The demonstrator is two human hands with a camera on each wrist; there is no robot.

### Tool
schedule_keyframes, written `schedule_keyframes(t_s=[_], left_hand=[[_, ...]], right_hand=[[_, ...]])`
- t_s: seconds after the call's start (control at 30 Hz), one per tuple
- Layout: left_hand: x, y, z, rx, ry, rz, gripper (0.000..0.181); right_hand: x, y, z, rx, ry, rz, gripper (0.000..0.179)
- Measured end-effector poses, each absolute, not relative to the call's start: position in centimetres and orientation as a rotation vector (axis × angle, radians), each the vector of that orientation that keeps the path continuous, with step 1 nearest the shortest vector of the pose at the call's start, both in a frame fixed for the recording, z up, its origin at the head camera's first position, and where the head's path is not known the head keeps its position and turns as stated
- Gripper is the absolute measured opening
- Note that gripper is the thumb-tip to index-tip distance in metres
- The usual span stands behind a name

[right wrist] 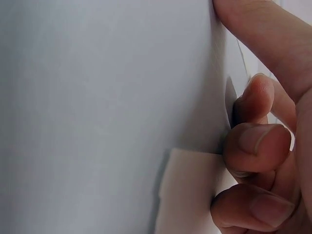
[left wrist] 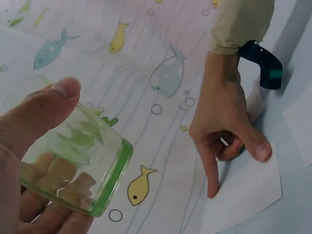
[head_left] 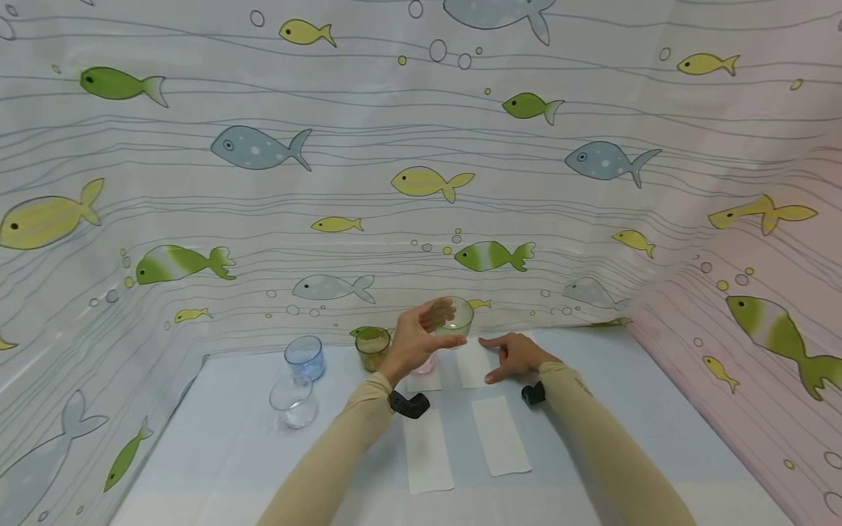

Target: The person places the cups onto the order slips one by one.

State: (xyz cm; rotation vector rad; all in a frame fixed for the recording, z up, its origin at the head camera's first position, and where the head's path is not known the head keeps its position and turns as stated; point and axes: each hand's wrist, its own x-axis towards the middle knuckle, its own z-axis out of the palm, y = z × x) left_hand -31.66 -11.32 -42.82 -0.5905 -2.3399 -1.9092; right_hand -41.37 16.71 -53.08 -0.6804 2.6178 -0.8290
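My left hand (head_left: pixel 416 342) grips a clear glass cup (head_left: pixel 463 315) with a green-tinted base, lifted and tilted above the far part of the table. In the left wrist view the thumb lies over the green-tinted glass (left wrist: pixel 114 178) and the fingers wrap beneath it. To its right, my right hand (head_left: pixel 520 356) touches a white paper strip (head_left: pixel 475 372) with index finger and thumb spread apart. Its other fingers are bent, as the right wrist view shows. Partly hidden behind my left hand, a pink glass (head_left: pixel 426 365) stands on another white strip (head_left: pixel 424 383).
At the left stand a blue glass (head_left: pixel 305 358) and a clear glass (head_left: pixel 292 402). An olive-brown glass (head_left: pixel 372 351) is just beyond my left wrist. Two white strips (head_left: pixel 427 456) (head_left: pixel 501 438) lie nearer on the table. A fish-patterned curtain (head_left: pixel 395 131) borders the table.
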Motion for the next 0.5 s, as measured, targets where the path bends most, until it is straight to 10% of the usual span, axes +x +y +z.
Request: schedule_keyframes(t_s=[0.5], left_hand=[[-33.0,-8.7,-45.4,-0.454,-2.390,-1.870,0.070]], right_hand=[[-41.2,16.7,-52.9,-0.675,2.637,-0.810,0.096]])
